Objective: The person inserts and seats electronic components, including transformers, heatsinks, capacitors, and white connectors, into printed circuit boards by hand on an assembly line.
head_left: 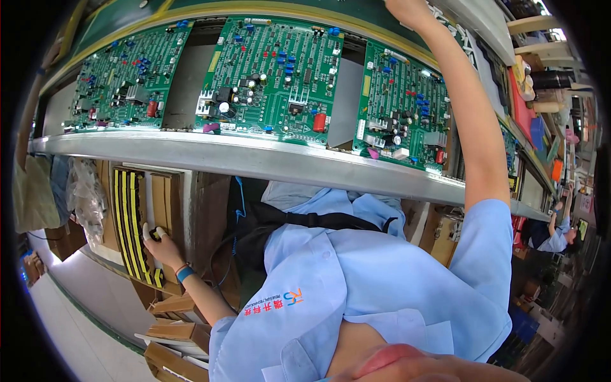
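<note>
Off to the left, my left hand (164, 247) reaches down to an open cardboard box, with pale covers on its fingertips. Its fingers close on a small black-and-yellow component (156, 235). Beside it in the box stand rows of similar yellow-topped components (130, 216). My right arm stretches forward over the line, and my right hand (409, 11) is at the top edge of the view, with its fingers cut off by the frame. Near that hand lie small white parts (449, 25). Three large green circuit boards, left (121, 79), middle (261, 108) and right (398, 95), sit on the line before me.
A metal rail (254, 151) runs along the near edge of the boards. Clear plastic bags (86, 194) hang at the left, above stacked cardboard boxes (175, 334). Red and blue bins (538, 130) stand at the right, where another person (554, 237) sits farther along.
</note>
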